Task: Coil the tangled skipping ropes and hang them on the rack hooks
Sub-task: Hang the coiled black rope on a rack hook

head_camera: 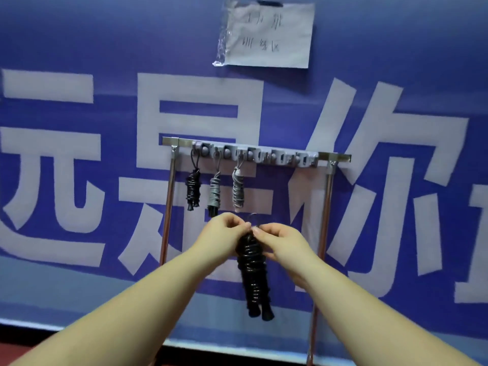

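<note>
A coiled black skipping rope (253,273) hangs down in front of me, its two black handles at the bottom. My left hand (224,228) and my right hand (277,237) pinch its top end, where a small loop sticks up. Above them is the metal rack (332,156) with a grey hook strip (264,155). Three coiled ropes hang from its left hooks: a black rope (192,188), a grey rope with a black handle (214,194) and a second grey rope (237,190). The hooks further right are bare.
The rack stands on two metal legs (323,233) against a blue banner (79,35) with large white characters. A paper note (269,35) is taped to the banner above. Red floor (15,350) shows at the bottom left.
</note>
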`<state>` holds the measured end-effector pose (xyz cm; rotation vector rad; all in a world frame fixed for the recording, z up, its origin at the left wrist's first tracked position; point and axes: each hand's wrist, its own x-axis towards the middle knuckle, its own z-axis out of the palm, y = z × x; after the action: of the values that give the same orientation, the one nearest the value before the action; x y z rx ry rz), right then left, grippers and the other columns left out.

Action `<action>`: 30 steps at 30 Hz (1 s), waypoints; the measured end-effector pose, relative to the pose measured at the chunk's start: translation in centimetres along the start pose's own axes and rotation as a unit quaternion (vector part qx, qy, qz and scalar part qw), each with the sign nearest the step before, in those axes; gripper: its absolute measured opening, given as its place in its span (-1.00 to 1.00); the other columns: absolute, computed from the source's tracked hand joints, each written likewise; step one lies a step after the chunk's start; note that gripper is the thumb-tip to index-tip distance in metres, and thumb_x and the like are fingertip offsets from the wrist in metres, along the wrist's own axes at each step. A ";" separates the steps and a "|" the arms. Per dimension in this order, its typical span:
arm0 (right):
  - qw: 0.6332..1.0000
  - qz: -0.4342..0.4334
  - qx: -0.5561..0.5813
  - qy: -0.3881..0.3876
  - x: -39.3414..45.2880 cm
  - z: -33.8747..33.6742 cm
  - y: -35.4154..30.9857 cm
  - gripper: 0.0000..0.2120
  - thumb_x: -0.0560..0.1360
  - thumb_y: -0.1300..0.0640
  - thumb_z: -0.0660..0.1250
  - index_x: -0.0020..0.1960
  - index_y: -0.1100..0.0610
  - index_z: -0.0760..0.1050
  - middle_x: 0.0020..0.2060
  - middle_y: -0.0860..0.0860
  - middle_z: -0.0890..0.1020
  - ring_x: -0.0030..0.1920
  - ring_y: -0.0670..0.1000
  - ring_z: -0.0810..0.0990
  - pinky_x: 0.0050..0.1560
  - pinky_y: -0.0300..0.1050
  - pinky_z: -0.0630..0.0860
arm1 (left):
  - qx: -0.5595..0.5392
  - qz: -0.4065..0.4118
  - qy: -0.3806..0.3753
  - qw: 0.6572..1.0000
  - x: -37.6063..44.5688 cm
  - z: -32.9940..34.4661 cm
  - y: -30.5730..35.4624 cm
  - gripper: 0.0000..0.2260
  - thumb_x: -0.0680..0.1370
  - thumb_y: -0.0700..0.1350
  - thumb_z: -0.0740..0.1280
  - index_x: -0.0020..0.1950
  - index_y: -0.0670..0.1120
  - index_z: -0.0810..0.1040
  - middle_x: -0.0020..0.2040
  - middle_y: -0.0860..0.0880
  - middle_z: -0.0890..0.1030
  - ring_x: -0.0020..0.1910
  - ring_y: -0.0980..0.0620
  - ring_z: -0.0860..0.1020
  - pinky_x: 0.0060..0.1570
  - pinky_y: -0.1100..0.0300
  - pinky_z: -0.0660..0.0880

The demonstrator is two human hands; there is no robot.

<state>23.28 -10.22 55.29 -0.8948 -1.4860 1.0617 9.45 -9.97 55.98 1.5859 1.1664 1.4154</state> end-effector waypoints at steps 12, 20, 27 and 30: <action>0.998 -0.016 0.015 0.056 12.5 -3.3 -4.6 -0.85 0.55 0.16 0.32 -0.18 0.16 0.56 -0.29 0.10 0.63 -0.36 0.02 0.60 -0.42 -0.21 0.51 | -0.010 0.024 -0.014 1.000 13.3 1.9 4.0 -0.79 0.60 -0.10 0.28 -0.21 -0.11 0.51 -0.44 -0.04 0.49 -0.53 0.02 0.46 -0.25 0.03 0.44; 0.992 0.005 0.036 0.119 21.0 -4.3 -5.9 -0.84 0.55 0.21 0.32 -0.21 0.19 0.50 -0.35 0.09 0.56 -0.60 -0.07 0.53 -0.63 -0.33 0.37 | -0.067 0.027 0.020 0.997 22.0 3.3 4.7 -0.80 0.63 -0.16 0.22 -0.15 -0.19 0.51 -0.32 -0.06 0.47 -0.38 0.07 0.46 -0.48 0.29 0.51; 0.986 0.044 0.069 0.146 26.4 -6.1 -5.5 -0.90 0.54 0.21 0.33 -0.13 0.23 0.50 -0.31 0.10 0.56 -0.43 0.04 0.54 -0.46 -0.16 0.47 | -0.090 -0.014 0.026 0.996 27.0 4.7 5.0 -0.89 0.60 -0.17 0.28 -0.07 -0.21 0.48 -0.33 -0.09 0.45 -0.39 0.03 0.47 -0.56 0.25 0.51; 0.986 0.061 0.077 0.135 27.5 -6.8 -5.0 -0.91 0.55 0.22 0.31 -0.12 0.21 0.51 -0.33 0.07 0.56 -0.54 -0.01 0.54 -0.58 -0.26 0.43 | -0.113 -0.009 0.019 0.993 28.2 5.1 4.0 -0.92 0.60 -0.18 0.29 -0.01 -0.20 0.49 -0.32 -0.08 0.47 -0.40 0.06 0.48 -0.56 0.28 0.50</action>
<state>25.41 14.85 69.21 -0.9872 -1.1204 1.0816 15.07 15.34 68.87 1.3925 0.9996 1.5128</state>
